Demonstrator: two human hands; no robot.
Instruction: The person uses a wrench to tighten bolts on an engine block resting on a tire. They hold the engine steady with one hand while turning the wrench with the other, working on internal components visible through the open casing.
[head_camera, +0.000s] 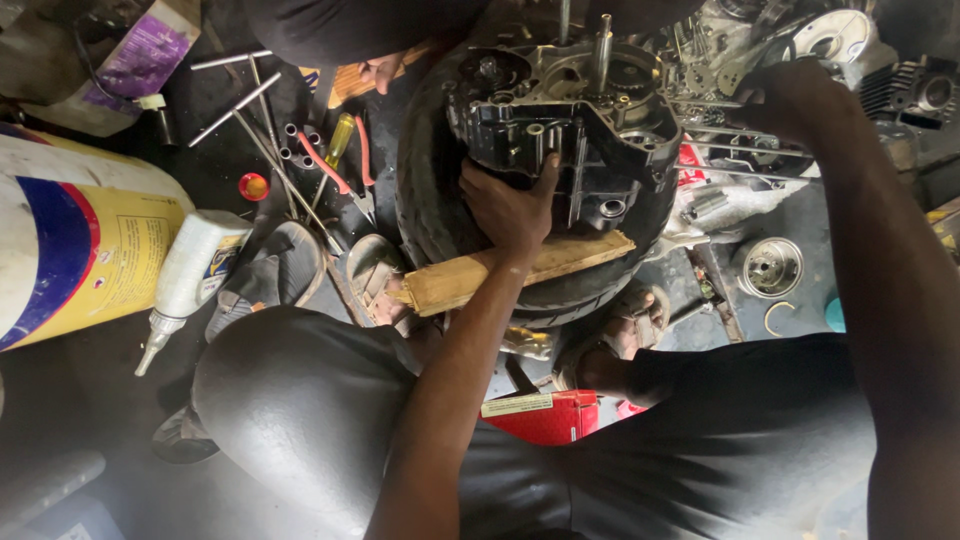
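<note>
Right now your left hand (512, 205) lies spread against the near face of the dark engine crankcase (560, 120), fingers fanned and the thumb hooked up along one of its ribs; it presses on the casing rather than closing round anything. The crankcase sits on top of a black tyre (425, 190), with its shafts (603, 50) sticking upward, and a wooden block (470, 280) lies across the tyre just below your wrist. Your right hand (790, 100) reaches past the far right side of the casing, among the metal engine parts (760, 45) there; its fingers are turned away from the camera, so you cannot tell how far it is open or whether it holds anything. Left of the tyre, on the dark floor, lie a yellow-handled screwdriver (338, 140), red-handled pliers (335, 170) and long socket wrenches (235, 105). A white squeeze bottle (190, 275) lies beside a large yellow and blue drum (70, 240).
</note>
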